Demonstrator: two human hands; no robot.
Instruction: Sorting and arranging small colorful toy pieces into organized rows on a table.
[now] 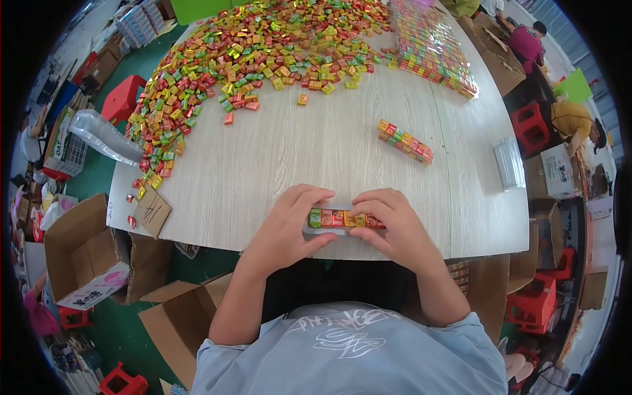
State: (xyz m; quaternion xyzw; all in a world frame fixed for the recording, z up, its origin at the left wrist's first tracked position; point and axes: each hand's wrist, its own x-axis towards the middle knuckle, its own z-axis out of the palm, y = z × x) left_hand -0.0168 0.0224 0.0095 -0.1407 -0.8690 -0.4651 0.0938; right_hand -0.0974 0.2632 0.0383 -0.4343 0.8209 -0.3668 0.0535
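Observation:
At the table's near edge lies a row of small foil-wrapped candies (333, 218), green, red, orange and yellow, in a narrow grey-clear tray (322, 231). My left hand (288, 222) curls round the tray's left end, thumb on the near side and fingers on the far side. Over the right part of the row, my right hand (395, 227) holds it between thumb and fingers and hides its right end. A second block of stacked candies (405, 142) lies apart, beyond my right hand.
A big heap of loose candies (263, 49) covers the far and left table (263, 158). Packed rows under clear film (434, 56) lie far right. Stacked clear trays (509, 163) rest at the right edge, more trays (105, 137) at the left. Cardboard boxes (82, 253) stand beside the table.

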